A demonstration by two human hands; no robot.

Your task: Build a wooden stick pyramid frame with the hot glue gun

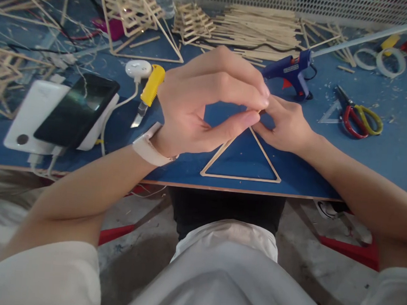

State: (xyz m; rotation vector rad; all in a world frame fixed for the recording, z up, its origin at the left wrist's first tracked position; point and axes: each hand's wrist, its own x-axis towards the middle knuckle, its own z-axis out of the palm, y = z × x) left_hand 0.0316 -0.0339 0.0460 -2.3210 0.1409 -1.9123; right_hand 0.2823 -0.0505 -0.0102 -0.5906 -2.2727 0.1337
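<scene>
sticks form a triangular frame (pixel 240 178) lying on the blue table (pixel 310 171) near its front edge, base toward the person and top corner hidden by the hands. the left hand (pixel 186 100), with a pale-banded watch (pixel 151 148) at its wrist, arches over the frame's left side; thumb and fingertips come together, pinched on a sliver of pale wood (pixel 260 111). whether that sliver belongs to the frame, one cannot tell. the right hand (pixel 291 126) meets it at the top corner, thumb and forefinger curled toward each other with a gap between; their tips are partly hidden, so whether they grip anything cannot be told.

just beyond the right hand is a blue glue gun (pixel 298 71), a long pale glue stick (pixel 368 38) running out of its back. to the right are scissors (pixel 357 121) with red and yellow handles, touching or nearly touching a clear set square (pixel 330 114). left of the left hand lies a yellow utility knife (pixel 152 86), blade out. a pile of loose sticks (pixel 257 31) lies at the back.
</scene>
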